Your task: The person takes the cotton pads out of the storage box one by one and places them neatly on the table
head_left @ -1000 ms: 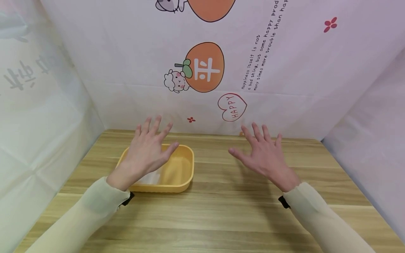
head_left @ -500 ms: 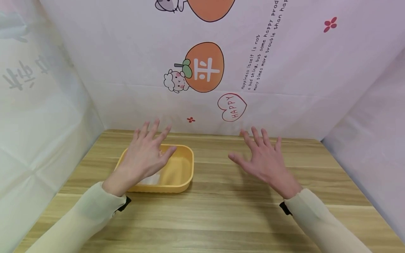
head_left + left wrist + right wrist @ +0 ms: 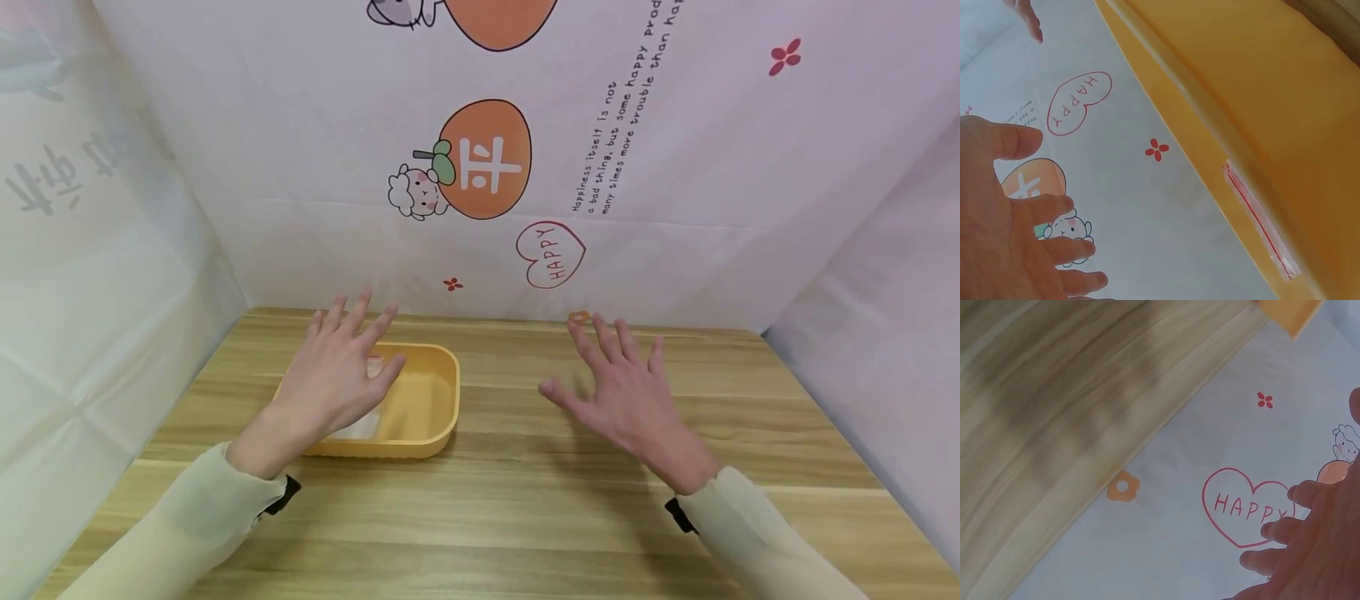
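Observation:
My left hand [image 3: 330,379] hovers over the left part of a yellow rectangular bin [image 3: 423,404], fingers spread and nothing held. Inside the bin lies a clear plastic zip bag [image 3: 1262,222], whose red seal line shows in the left wrist view. Its whitish lower part [image 3: 363,427] shows below the hand in the head view, while the hand hides much of the rest. To the right of the bin, my right hand [image 3: 626,387] is held above the wooden table [image 3: 495,500], fingers spread apart, holding nothing.
Behind the table hangs a white printed cloth [image 3: 337,250] with orange fruit drawings and a red heart. More white cloth closes in the left side [image 3: 97,292] and right side [image 3: 885,317]. Black straps circle the left wrist [image 3: 281,496] and right wrist [image 3: 681,515].
Both hands have drawn back slightly toward the body, the left one also a little leftward, showing more of the bag. The bin has stayed in place.

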